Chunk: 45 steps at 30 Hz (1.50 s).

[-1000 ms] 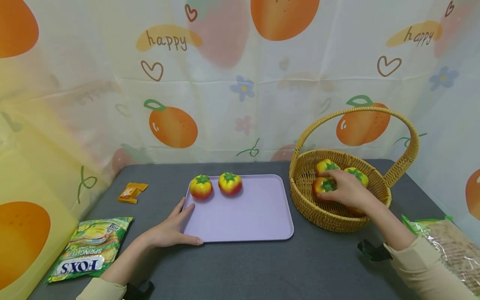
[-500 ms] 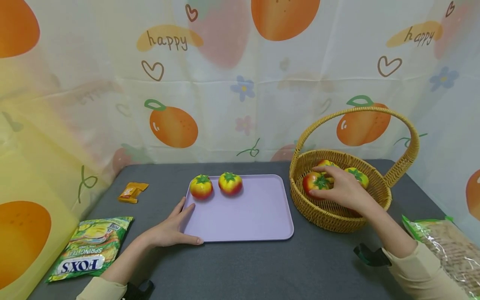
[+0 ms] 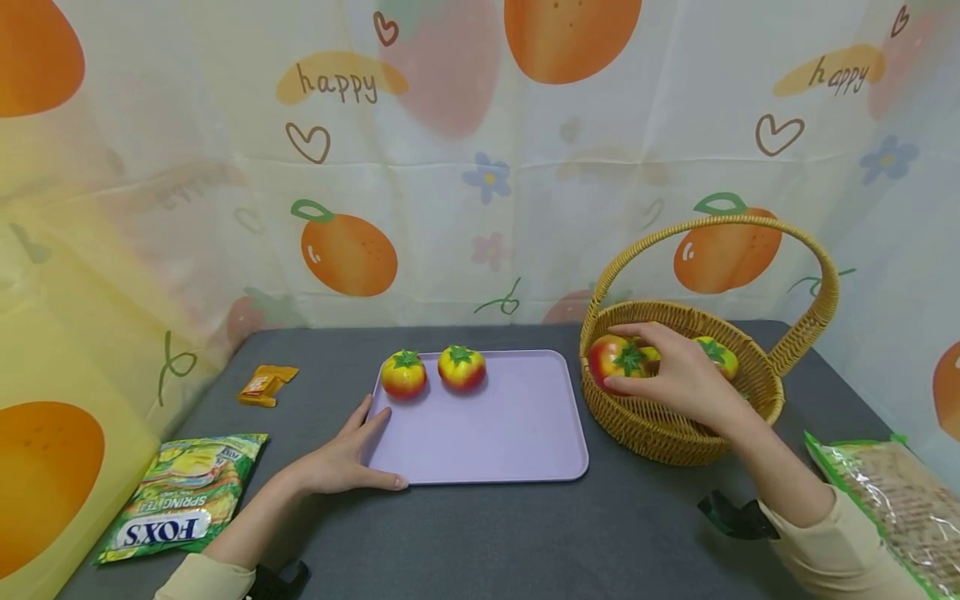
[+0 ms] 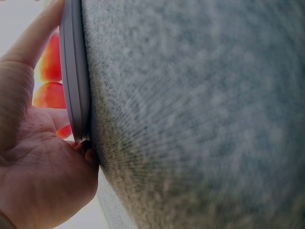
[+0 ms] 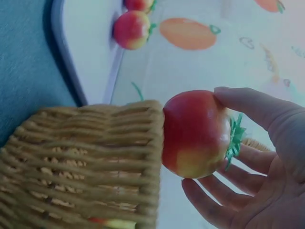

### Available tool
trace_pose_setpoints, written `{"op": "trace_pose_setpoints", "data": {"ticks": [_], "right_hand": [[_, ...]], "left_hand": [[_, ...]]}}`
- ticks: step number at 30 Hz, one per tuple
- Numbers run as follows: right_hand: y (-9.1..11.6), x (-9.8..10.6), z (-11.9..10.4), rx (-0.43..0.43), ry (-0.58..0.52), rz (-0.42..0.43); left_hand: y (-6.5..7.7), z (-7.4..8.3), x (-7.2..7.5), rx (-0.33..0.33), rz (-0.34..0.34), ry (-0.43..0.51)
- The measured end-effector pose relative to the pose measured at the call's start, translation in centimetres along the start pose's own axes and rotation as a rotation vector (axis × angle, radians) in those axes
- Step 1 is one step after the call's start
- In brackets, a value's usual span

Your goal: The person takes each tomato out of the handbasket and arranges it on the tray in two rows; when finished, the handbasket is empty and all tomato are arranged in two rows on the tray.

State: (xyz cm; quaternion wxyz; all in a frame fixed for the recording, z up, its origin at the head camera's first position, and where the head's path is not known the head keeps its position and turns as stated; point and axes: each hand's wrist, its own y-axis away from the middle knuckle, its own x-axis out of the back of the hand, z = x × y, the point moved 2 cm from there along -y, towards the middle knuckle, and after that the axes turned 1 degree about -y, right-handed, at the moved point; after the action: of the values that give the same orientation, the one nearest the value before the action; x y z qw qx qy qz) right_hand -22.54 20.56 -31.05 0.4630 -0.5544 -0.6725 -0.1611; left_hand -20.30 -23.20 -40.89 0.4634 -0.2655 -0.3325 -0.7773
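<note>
My right hand (image 3: 678,371) grips a red-and-yellow persimmon-like fruit (image 3: 617,360) by its sides, above the near-left part of the wicker basket (image 3: 652,437). In the right wrist view, thumb and fingertips hold this fruit (image 5: 195,136), its green leafy top towards the palm, by the basket's rim. More such fruit, like one with a green top (image 3: 718,357), lies inside, partly hidden by the hand. My left hand (image 3: 341,458) rests at the near-left corner of a lilac tray (image 3: 487,433), fingers spread along its rim. Two similar fruits (image 3: 403,375) sit at the tray's back left.
A green FOX'S tea packet (image 3: 180,498) and an orange-wrapped sweet (image 3: 266,385) lie left of the tray. A clear bag with green edges (image 3: 900,500) lies at the right. The basket's tall handle (image 3: 712,221) arches over it. A printed cloth (image 3: 450,208) hangs behind the table.
The right hand has lifted the fruit from inside the basket and moved it left to the basket's left rim. The left hand and tray stay put.
</note>
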Motion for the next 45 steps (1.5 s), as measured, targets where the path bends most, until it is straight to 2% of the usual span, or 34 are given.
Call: {"op": "trace_pose_setpoints", "data": {"ticks": [6,22,33,45], "right_hand": [[-0.5,-0.4,-1.3,0.035,-0.025,0.016],[-2.7,-3.5,-4.1,0.038,-0.076,-0.051],[-4.6,-6.6,-4.2,0.064,-0.108,-0.07],[-6.8,-9.3,-3.9,0.033,-0.077,-0.106]], "left_hand": [[0.0,-0.1,0.0,0.002,0.002,0.0],[0.1,0.1,0.0,0.01,0.009,-0.005],[0.2,0.2,0.0,0.01,0.011,0.004],[0.2,0.3,0.0,-0.005,0.016,0.012]]}}
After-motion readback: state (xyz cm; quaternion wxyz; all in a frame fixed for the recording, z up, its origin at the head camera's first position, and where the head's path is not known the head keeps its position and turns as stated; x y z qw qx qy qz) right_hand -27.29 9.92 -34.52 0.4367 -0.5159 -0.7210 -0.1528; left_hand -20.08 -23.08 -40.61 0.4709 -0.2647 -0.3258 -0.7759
